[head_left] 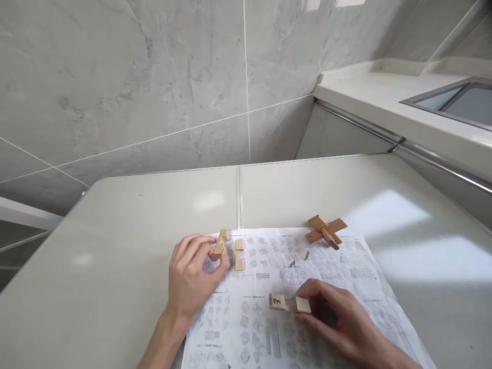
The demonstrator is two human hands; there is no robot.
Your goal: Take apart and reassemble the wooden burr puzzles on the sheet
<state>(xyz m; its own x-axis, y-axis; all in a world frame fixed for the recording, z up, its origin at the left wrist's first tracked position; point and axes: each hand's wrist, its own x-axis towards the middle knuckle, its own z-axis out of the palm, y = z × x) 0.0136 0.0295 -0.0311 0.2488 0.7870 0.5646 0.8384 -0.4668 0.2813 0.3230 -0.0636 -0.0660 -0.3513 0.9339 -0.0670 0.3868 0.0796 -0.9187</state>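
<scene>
My left hand (198, 269) pinches a notched wooden puzzle piece (222, 243) between thumb and fingers, above the upper left of a printed sheet (269, 287). Just right of it, another notched wooden piece (239, 254) lies on the paper. Nearer to me, my right hand (334, 315) grips the right end of a notched wooden piece marked "3" (277, 301), its narrow middle showing between two thicker ends. A darker wooden cross-shaped assembly (326, 231) rests at the sheet's far right edge, touched by neither hand.
The sheet lies on a glossy white table (115, 246) with a seam down its middle. Grey marbled tiles (172, 77) are beyond the far edge. At the right stands a white counter (357, 97) with a dark-framed inset (457, 100).
</scene>
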